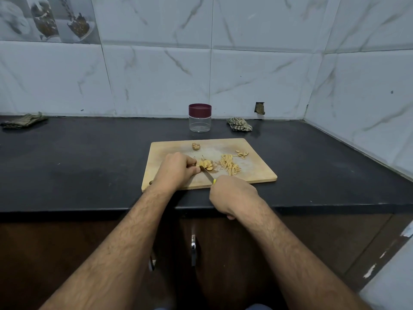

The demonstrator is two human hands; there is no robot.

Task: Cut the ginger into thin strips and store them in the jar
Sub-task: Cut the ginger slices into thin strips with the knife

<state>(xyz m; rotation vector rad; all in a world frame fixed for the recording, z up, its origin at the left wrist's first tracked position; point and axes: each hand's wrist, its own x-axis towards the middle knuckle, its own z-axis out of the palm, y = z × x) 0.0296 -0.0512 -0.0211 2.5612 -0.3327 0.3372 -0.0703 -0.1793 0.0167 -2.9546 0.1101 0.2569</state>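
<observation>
— Starting at the left: what is the left hand point(176, 167) doing?

— Its fingers are curled down over the stack of ginger slices point(206, 164) near the middle of the cutting board point(161, 151), pinning them. I'd keep those fingertips tucked back, since the knife point(206, 173) blade lies right against them.

— And the blade itself?

— It runs diagonally from the slices back to the right hand point(232, 193), whose grip is closed around the yellow handle at the board's near edge. My advice: short, even strokes, walking the left hand back after each cut so the strips stay thin.

— Further right?

— A pile of cut strips point(230, 167) lies just beside the slices, with peel scraps point(242, 154) beyond. An uncut knob point(196, 146) waits near the far edge.

— The jar point(200, 118)?

— Behind the board on the tabletop point(89, 164), lid on, apparently empty. I judge slicing is unfinished.
</observation>
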